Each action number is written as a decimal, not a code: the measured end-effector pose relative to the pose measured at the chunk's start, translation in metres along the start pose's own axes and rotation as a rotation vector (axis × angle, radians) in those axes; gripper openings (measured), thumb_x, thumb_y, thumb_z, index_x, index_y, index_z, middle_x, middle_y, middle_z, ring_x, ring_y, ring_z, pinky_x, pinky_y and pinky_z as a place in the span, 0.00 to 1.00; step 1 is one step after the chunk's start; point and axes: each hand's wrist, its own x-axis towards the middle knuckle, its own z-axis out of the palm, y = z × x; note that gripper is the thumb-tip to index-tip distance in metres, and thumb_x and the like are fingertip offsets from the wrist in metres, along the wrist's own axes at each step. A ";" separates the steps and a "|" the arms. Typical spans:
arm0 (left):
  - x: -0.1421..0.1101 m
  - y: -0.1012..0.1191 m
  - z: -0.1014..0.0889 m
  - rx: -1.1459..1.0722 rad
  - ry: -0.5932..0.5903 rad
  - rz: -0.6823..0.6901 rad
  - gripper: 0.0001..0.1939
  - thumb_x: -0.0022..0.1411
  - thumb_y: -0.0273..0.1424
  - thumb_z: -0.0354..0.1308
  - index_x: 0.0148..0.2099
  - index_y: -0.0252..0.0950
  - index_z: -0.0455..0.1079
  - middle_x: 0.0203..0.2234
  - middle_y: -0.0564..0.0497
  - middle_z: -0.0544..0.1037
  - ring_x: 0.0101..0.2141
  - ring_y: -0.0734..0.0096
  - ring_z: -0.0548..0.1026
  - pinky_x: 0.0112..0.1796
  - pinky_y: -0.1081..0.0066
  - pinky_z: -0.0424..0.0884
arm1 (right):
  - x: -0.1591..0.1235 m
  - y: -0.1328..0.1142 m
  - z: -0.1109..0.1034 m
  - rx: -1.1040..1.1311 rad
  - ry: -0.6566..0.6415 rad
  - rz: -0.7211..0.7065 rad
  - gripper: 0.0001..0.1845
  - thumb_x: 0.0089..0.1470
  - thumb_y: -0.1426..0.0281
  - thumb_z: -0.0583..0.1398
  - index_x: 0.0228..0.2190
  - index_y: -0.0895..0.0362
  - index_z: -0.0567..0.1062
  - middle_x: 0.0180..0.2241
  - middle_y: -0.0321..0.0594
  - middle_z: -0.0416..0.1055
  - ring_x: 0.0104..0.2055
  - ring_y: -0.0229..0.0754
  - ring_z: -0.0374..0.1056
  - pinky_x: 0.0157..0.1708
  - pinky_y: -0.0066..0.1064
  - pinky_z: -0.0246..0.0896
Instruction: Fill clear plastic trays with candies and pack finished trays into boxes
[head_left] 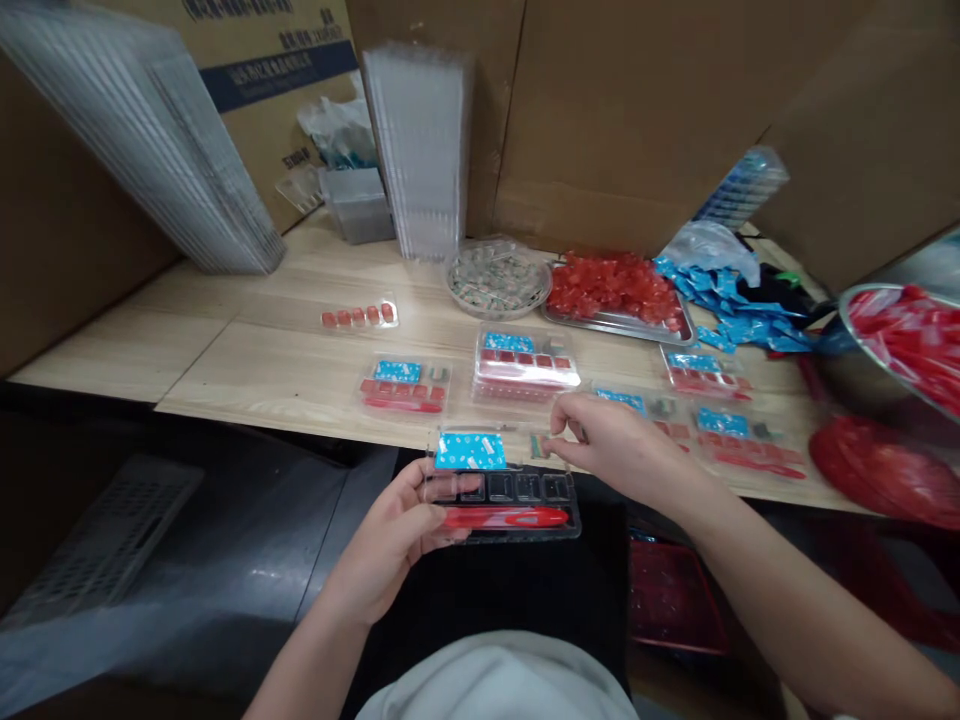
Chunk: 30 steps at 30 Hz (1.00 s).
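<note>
The wooden worktop (pixel 247 355) is carrying clear plastic stacks (pixel 426 150), a round tub (pixel 499 312), a metal tray (pixel 619 329), filled packs (pixel 525 368) — and, seemingly, some loose blue sachets (pixel 754 318).

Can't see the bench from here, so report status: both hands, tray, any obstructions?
Left hand gripping clear tray. Right hand at small packet, grip unclear. Tray: blue packet and long red item in, row of small cells unfilled. Nothing blocking it.

A pale, slotted plastic crate (pixel 109 535) lies left of the left hand (pixel 397 522). Beyond that hand stands tan printed cardboard (pixel 262 125) with a dark-blue band.
</note>
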 end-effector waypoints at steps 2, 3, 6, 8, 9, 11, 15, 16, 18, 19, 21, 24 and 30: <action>-0.001 0.001 0.001 -0.008 0.026 -0.001 0.20 0.48 0.23 0.58 0.47 0.37 0.66 0.47 0.44 0.73 0.36 0.68 0.76 0.35 0.71 0.72 | -0.001 0.004 -0.008 0.124 0.001 0.039 0.12 0.45 0.62 0.60 0.33 0.54 0.72 0.22 0.32 0.63 0.24 0.35 0.57 0.23 0.27 0.48; -0.001 0.002 0.002 -0.010 0.039 0.006 0.21 0.48 0.23 0.58 0.47 0.37 0.66 0.48 0.44 0.73 0.36 0.67 0.76 0.35 0.71 0.72 | -0.001 0.007 -0.012 0.245 -0.017 0.060 0.15 0.46 0.61 0.59 0.36 0.54 0.72 0.24 0.33 0.64 0.25 0.35 0.58 0.24 0.28 0.50; -0.001 0.002 0.001 0.001 0.052 0.026 0.21 0.48 0.24 0.58 0.47 0.38 0.66 0.48 0.44 0.72 0.38 0.65 0.76 0.36 0.70 0.73 | -0.003 0.018 -0.023 0.711 -0.096 0.154 0.21 0.49 0.63 0.55 0.45 0.55 0.70 0.35 0.40 0.68 0.34 0.39 0.64 0.29 0.30 0.59; 0.000 0.002 0.001 0.017 0.039 0.027 0.21 0.49 0.24 0.58 0.48 0.38 0.66 0.49 0.44 0.72 0.39 0.64 0.75 0.37 0.69 0.73 | -0.006 0.023 -0.023 0.905 -0.143 0.208 0.23 0.48 0.66 0.55 0.47 0.56 0.69 0.39 0.42 0.68 0.38 0.40 0.65 0.35 0.33 0.62; 0.001 0.001 0.001 0.025 0.029 0.024 0.21 0.49 0.24 0.58 0.48 0.38 0.66 0.49 0.44 0.72 0.40 0.63 0.75 0.37 0.68 0.73 | -0.007 0.023 -0.021 0.937 -0.151 0.213 0.24 0.47 0.67 0.56 0.48 0.56 0.68 0.39 0.42 0.69 0.39 0.40 0.66 0.37 0.35 0.63; 0.003 0.000 0.001 0.037 0.008 0.019 0.21 0.50 0.24 0.57 0.49 0.38 0.65 0.49 0.44 0.71 0.40 0.63 0.75 0.39 0.67 0.72 | -0.009 0.022 -0.016 0.919 -0.114 0.186 0.25 0.46 0.67 0.58 0.48 0.56 0.67 0.36 0.39 0.69 0.37 0.39 0.66 0.39 0.36 0.63; 0.006 -0.003 0.004 0.027 -0.003 0.004 0.20 0.50 0.24 0.57 0.48 0.39 0.66 0.49 0.45 0.72 0.40 0.64 0.75 0.38 0.68 0.72 | -0.009 0.016 -0.008 0.781 -0.003 0.149 0.17 0.46 0.64 0.60 0.39 0.58 0.71 0.33 0.39 0.71 0.32 0.37 0.66 0.31 0.31 0.64; 0.006 -0.003 0.005 0.022 -0.004 0.000 0.20 0.50 0.24 0.57 0.48 0.38 0.66 0.49 0.45 0.72 0.40 0.64 0.75 0.38 0.68 0.72 | -0.009 0.015 -0.008 0.751 0.002 0.149 0.15 0.46 0.63 0.60 0.36 0.58 0.72 0.32 0.40 0.71 0.31 0.37 0.66 0.30 0.30 0.64; 0.006 -0.004 0.006 0.016 -0.007 -0.001 0.20 0.50 0.24 0.57 0.47 0.38 0.66 0.48 0.45 0.72 0.40 0.64 0.75 0.37 0.69 0.72 | -0.008 0.014 -0.009 0.708 -0.007 0.124 0.14 0.47 0.62 0.60 0.33 0.58 0.74 0.33 0.40 0.71 0.31 0.37 0.66 0.30 0.30 0.64; 0.006 -0.004 0.005 0.017 -0.009 0.001 0.20 0.50 0.24 0.57 0.48 0.38 0.66 0.48 0.45 0.72 0.40 0.65 0.75 0.37 0.69 0.72 | -0.007 0.013 -0.009 0.687 -0.023 0.101 0.14 0.47 0.61 0.59 0.33 0.58 0.74 0.33 0.41 0.71 0.32 0.37 0.67 0.30 0.30 0.64; 0.006 -0.004 0.004 0.018 -0.016 0.008 0.20 0.51 0.24 0.56 0.48 0.38 0.66 0.49 0.45 0.72 0.40 0.66 0.75 0.37 0.70 0.72 | -0.006 0.013 -0.011 0.646 -0.068 0.047 0.14 0.48 0.62 0.59 0.35 0.58 0.75 0.34 0.41 0.72 0.33 0.38 0.67 0.31 0.30 0.64; 0.006 -0.003 0.003 0.025 -0.031 0.004 0.20 0.51 0.24 0.56 0.48 0.37 0.65 0.49 0.44 0.72 0.40 0.66 0.75 0.37 0.70 0.72 | -0.003 0.011 -0.012 0.582 -0.150 0.011 0.13 0.49 0.65 0.58 0.36 0.57 0.74 0.33 0.40 0.72 0.35 0.38 0.68 0.35 0.30 0.63; 0.004 0.000 0.007 0.029 -0.015 -0.007 0.19 0.51 0.24 0.56 0.47 0.37 0.65 0.49 0.44 0.72 0.39 0.67 0.75 0.39 0.68 0.71 | 0.000 0.011 -0.005 0.412 -0.156 -0.023 0.08 0.50 0.70 0.55 0.32 0.56 0.73 0.32 0.37 0.73 0.34 0.38 0.69 0.35 0.30 0.63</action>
